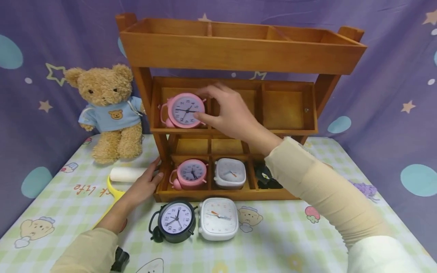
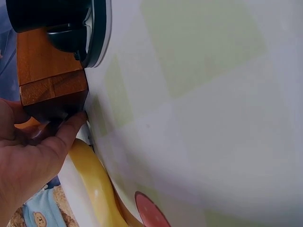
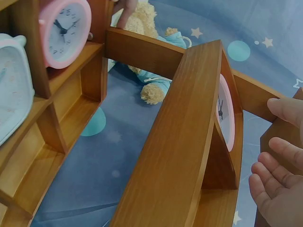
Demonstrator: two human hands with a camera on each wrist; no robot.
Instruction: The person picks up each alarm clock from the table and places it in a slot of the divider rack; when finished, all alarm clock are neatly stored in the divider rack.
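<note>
My right hand, fingers loosely bent and apart, is beside a pink alarm clock in the left compartment of the wooden shelf's middle tier. In the right wrist view a gap separates this hand from the clock. My left hand grips the lower left side of the wooden shelf; some of its fingers are hidden. Another pink alarm clock and a white clock occupy the bottom tier. On the cloth in front stand a black alarm clock and another white clock.
A teddy bear in a blue shirt sits left of the shelf. A white roller with a yellow handle lies near my left hand. Dark items fill the bottom right compartment, partly behind my right arm. Something purple lies at right.
</note>
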